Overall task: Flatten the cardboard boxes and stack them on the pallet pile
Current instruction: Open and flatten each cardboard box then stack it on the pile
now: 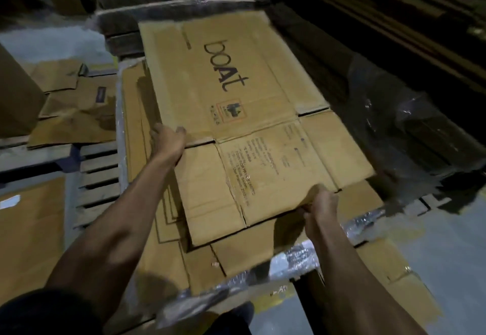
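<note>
Head view shows the stacking step: a flattened brown cardboard box printed "boat" lies tilted over the pile of flat brown cardboard sheets on the pallet. Left hand grips its left edge; right hand pinches its near flap, fingers curled round the edge. Next, I judge, the box must be squared with the pile's edges, lowered flat, then released.
</note>
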Demonstrator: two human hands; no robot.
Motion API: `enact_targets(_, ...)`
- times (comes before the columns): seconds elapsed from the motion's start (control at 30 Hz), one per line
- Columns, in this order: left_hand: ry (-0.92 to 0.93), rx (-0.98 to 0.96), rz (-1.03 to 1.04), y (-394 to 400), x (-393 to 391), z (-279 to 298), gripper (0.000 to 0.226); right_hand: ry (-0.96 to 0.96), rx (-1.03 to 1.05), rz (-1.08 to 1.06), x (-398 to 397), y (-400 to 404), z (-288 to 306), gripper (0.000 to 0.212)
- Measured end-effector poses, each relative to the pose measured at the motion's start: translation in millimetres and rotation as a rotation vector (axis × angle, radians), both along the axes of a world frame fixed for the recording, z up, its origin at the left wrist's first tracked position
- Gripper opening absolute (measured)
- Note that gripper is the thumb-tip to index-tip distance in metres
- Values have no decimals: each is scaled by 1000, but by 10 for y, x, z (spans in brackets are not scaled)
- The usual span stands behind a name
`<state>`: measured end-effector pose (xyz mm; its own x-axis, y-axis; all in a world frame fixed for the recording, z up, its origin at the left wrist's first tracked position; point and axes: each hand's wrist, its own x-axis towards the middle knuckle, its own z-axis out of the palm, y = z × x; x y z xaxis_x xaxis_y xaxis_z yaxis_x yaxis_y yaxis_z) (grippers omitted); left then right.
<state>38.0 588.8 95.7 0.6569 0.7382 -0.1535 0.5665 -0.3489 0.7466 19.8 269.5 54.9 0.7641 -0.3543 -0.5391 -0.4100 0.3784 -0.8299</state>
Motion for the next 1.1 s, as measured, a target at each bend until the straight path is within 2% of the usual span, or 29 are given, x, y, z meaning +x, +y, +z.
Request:
enact_targets(0.07, 247, 236, -226, 62, 84, -216, 77, 86, -356, 317, 69, -7, -102, 68)
enact_targets(0.1, 318, 338, -339, 52, 88, -331, 73, 116, -595, 496, 55, -16, -145, 82)
enact_targets(0.13, 356, 421, -440, 33, 75, -441, 66, 101, -854, 631, 36, -29, -196, 88)
enact_targets(0.2, 378, 536, -598, -50, 3, -554, 61, 16, -1268, 803, -56, -64, -223, 85)
enact_targets(0.23, 377, 574, -662, -100, -49, -582, 65, -9, -1390, 875, -75, -90, -248, 81)
enact_targets(0.3, 358, 615, -781, -233, -182, -552, 82, -21, -1505, 944, -46, -178, -319, 70)
enact_targets(0.4, 405, 641, -982, -467, -405, -489, 94, -227, -1666, 831, 39, -274, -372, 62)
enact_targets(0.47, 442, 668, -1091, -641, -524, -428, 103, -369, -1725, 807, 111, -326, -356, 59)
enact_targets(0.57, 481, 736, -1220, -841, -641, -433, 107, -468, -1752, 855, 247, -342, -247, 67)
enact_targets(0.73, 446, 805, -1179, -802, -575, -458, 91, -553, -1763, 1061, 438, -313, -104, 64)
enact_targets(0.9, 442, 719, -1195, -540, -418, -439, 101, -406, -1680, 1257, 610, -100, 85, 66)
enact_targets(1.03, 432, 714, -1192, -537, -382, -441, 110, -349, -1611, 1336, 679, -110, 135, 71)
enact_targets(1.1, 408, 722, -1170, -594, -384, -425, 111, -309, -1560, 1309, 626, -141, 97, 69)
